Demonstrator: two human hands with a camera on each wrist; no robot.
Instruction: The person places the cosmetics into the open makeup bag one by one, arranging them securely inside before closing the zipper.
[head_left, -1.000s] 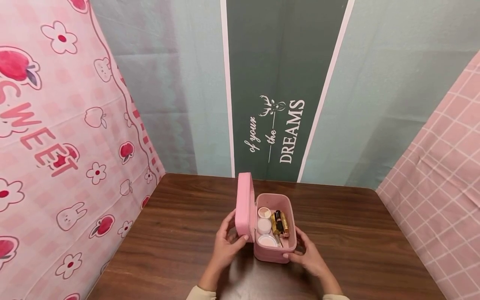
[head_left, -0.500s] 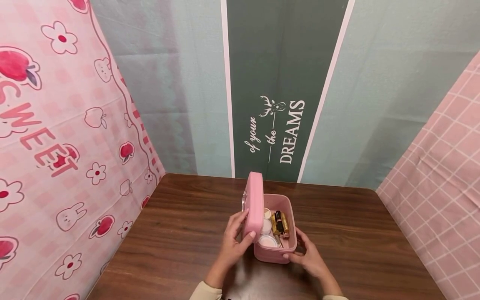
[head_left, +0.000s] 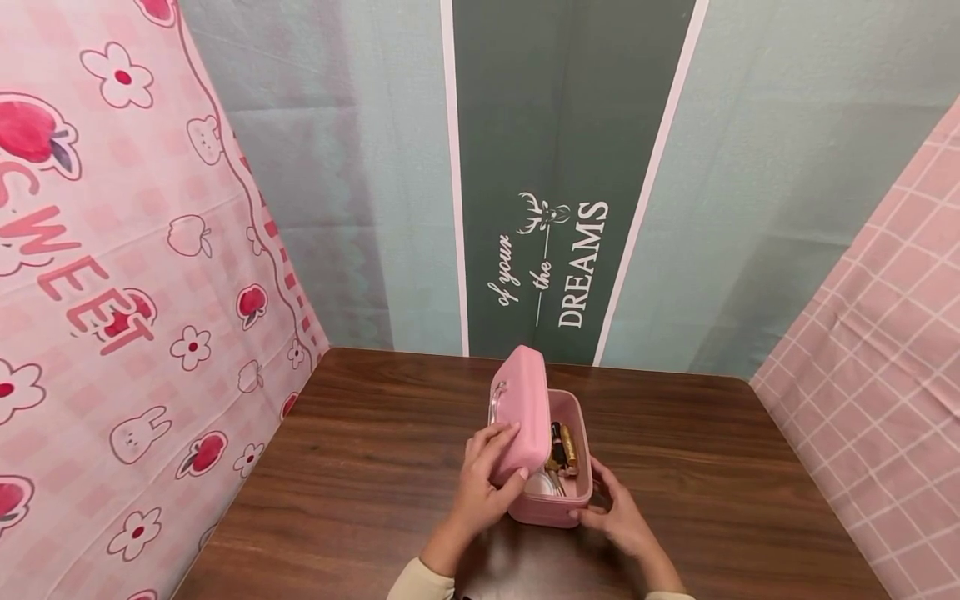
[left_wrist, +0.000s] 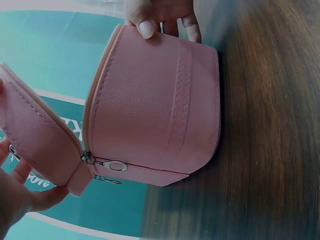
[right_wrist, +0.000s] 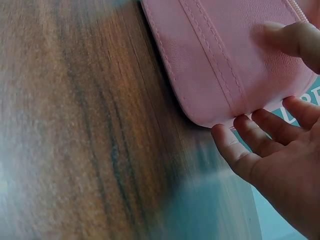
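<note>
A pink makeup case (head_left: 547,510) stands on the table, its lid (head_left: 531,400) tilted partway over the left side of the opening. My left hand (head_left: 482,483) grips the lid's near end between thumb and fingers; a clear handle (head_left: 495,402) sits on its outer face. With thumb on the near side and fingers along the right side, my right hand (head_left: 621,515) holds the case body at its corner. Inside lie a gold tube (head_left: 570,450), a black tube (head_left: 557,442) and a round white item (head_left: 538,483), partly hidden by the lid. Zipper pulls (left_wrist: 115,166) hang at the hinge side.
The brown wooden table (head_left: 712,467) extends around the case. A green and grey-blue cloth (head_left: 555,125) hangs behind it. Pink patterned cloths stand at the left (head_left: 150,275) and at the right (head_left: 870,350).
My left hand has swung the lid rightward from nearly upright, so it now covers more of the contents. The case body and my right hand stay almost in place.
</note>
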